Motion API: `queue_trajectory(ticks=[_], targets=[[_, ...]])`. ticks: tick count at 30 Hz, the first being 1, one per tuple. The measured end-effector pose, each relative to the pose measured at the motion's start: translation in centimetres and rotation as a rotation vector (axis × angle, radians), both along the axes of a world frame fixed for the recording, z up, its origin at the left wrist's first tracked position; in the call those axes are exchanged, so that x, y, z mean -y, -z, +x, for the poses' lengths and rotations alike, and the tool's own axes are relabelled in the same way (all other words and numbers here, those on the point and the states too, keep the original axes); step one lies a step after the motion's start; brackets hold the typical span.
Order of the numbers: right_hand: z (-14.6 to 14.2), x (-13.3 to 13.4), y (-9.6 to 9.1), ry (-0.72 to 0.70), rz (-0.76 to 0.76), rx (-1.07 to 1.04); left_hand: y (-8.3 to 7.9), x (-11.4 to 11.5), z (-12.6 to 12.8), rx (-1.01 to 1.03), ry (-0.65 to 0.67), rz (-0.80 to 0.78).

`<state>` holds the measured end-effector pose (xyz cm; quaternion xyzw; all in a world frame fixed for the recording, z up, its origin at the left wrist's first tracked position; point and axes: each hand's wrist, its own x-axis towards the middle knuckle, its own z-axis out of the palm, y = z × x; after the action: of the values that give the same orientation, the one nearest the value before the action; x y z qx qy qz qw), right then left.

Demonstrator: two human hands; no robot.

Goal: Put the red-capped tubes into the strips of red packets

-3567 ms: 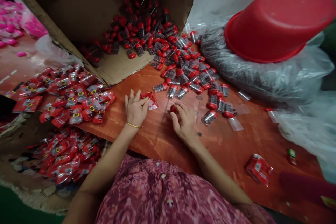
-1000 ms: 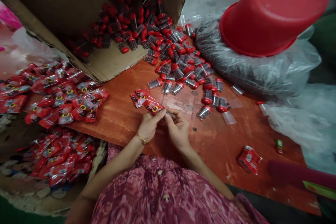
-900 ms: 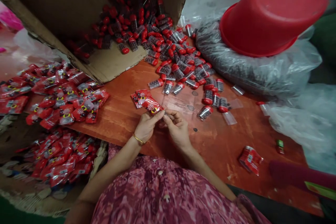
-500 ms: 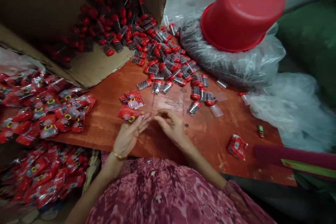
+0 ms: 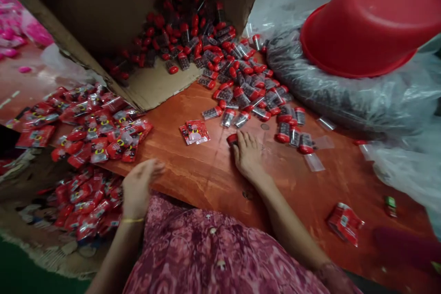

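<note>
My right hand (image 5: 248, 156) rests palm down on the orange-brown table (image 5: 206, 174), its fingertips on a small red-capped vial (image 5: 232, 138). My left hand (image 5: 138, 186) hovers at the table's near-left edge with loosely curled fingers and nothing in it, above a heap of filled red packets (image 5: 86, 202) lower down. A small stack of red packets (image 5: 195, 131) lies flat between my hands. Many red-capped vials (image 5: 241, 87) spill from a tipped cardboard box (image 5: 148, 87) onto the table.
More filled red packets (image 5: 89, 124) cover the table's left side. A red plastic basin (image 5: 372, 23) sits upside down on a clear bag of dark pellets (image 5: 330, 96) at the right. Loose clear sleeves (image 5: 313, 161) and a red packet (image 5: 344, 223) lie at the near right.
Both hands held a red packet together a second ago. The left hand has carried it left and let it go; the right hand has reached forward onto a vial.
</note>
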<state>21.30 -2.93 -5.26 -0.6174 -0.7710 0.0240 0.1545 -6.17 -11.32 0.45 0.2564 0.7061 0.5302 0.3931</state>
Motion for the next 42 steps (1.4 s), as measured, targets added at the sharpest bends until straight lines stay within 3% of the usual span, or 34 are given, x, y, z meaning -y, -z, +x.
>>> queue_trajectory(ticks=[3,5,7,10,15,17,21,23,25,29,32,34,37,42], targets=[[-1.0,-0.8,-0.4,-0.028,0.027,-0.020,0.0,-5.6,4.0,-0.588,0.393,0.164],[-0.9,-0.8,-0.3,-0.042,0.064,-0.055,0.5,-8.9,5.3,-0.883,0.563,0.114],[-0.7,-0.4,0.0,-0.059,0.100,-0.108,1.0,-11.1,5.6,-1.040,0.687,0.016],[-0.6,0.4,-0.2,-0.088,0.152,-0.185,1.6,-11.9,5.5,-1.144,0.729,-0.044],[-2.3,1.0,-2.5,-0.153,0.159,-0.368,1.6,-10.8,6.2,-1.172,0.619,0.030],[-3.5,0.8,-3.3,-0.139,0.089,-0.522,1.2,-10.4,6.9,-1.117,0.559,0.076],[-5.7,0.1,-3.7,-0.044,-0.166,-1.021,0.2,-9.5,8.6,-0.886,0.532,0.183],[-6.2,-0.3,-3.7,-0.026,-0.266,-1.212,-0.1,-9.0,9.4,-0.723,0.525,0.251],[-6.0,-0.4,-3.8,-0.003,-0.253,-1.265,-0.3,-8.5,10.0,-0.474,0.487,0.265],[-4.8,0.1,-3.9,0.017,-0.081,-1.122,-0.9,-7.8,10.6,0.218,0.516,0.007],[-4.4,1.3,-3.5,-0.059,-0.061,-1.041,-1.1,-7.2,11.1,0.544,0.527,-0.147],[-4.2,2.2,-3.2,-0.107,-0.093,-1.011,-0.9,-6.8,11.3,0.603,0.449,-0.159],[-3.5,2.8,-3.1,-0.122,-0.083,-0.875,-0.4,-6.5,11.4,0.518,0.337,-0.116],[-1.7,1.3,-3.4,0.041,0.054,-0.310,-0.3,-7.5,10.6,0.466,0.232,-0.101]])
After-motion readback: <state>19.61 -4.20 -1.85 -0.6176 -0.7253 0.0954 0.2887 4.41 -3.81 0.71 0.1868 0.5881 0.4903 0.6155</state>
